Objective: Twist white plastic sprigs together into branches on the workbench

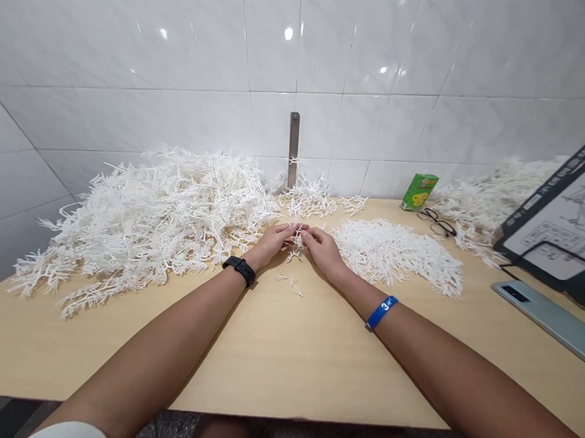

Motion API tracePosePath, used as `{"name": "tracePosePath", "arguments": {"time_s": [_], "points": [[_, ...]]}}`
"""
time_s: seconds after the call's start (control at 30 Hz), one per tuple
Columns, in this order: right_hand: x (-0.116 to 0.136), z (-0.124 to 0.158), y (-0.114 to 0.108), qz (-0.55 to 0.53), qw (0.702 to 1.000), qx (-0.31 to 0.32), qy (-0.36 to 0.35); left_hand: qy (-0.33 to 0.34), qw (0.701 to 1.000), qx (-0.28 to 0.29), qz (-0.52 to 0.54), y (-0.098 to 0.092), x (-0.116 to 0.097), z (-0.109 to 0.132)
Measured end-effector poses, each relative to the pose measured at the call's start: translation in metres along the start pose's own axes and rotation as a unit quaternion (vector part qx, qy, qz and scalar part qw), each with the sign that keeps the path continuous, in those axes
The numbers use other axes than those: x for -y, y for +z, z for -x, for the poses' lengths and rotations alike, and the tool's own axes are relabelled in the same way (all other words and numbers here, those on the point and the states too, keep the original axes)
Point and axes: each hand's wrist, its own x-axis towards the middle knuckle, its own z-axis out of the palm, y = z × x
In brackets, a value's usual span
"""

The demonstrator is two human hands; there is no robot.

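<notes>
Right, both hands met at the middle of the table (282, 365), well out from the near edge. Left hand (272, 241) and right hand (324, 249) came fingertip to fingertip, and between them sat one small white sprig (298, 237): each hand's fingers were pinched on it, the left from its side, the right from the other. The sprig hung just above the tabletop, between the two heaps. Just below it, a few loose bits (291, 283) lay on the bare wood, close to the wrists.

Left of the hands rose the big pile (163, 210) of tangled white sprigs, nearly touching the left hand. Right of them spread a flatter heap (395, 254). A small clump (310, 200) sat behind, at the foot of a metal bracket (293, 149) on the tiled wall.

A black watch (239, 270) was on the left wrist, a blue band (381, 312) on the right. Further right: a green box (419, 191), glasses (437, 222), another pile (494, 193), a printed carton (568, 218) and a phone (550, 320).
</notes>
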Motion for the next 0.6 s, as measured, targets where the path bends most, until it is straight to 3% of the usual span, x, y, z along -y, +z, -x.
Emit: {"name": "tracePosePath", "arguments": {"time_s": [0.2, 0.4, 0.6], "points": [[0.0, 0.001, 0.003, 0.018, 0.999, 0.029, 0.005, -0.006, 1.0, 0.023, -0.017, 0.002, -0.004, 0.003], [0.001, 0.002, 0.002, -0.068, 0.998, 0.016, -0.002, 0.022, 0.99, 0.025, -0.134, 0.004, -0.003, 0.0], [0.004, 0.002, 0.0, -0.048, 0.999, 0.011, 0.002, 0.046, 0.987, 0.041, -0.15, 0.001, 0.006, -0.005]]}}
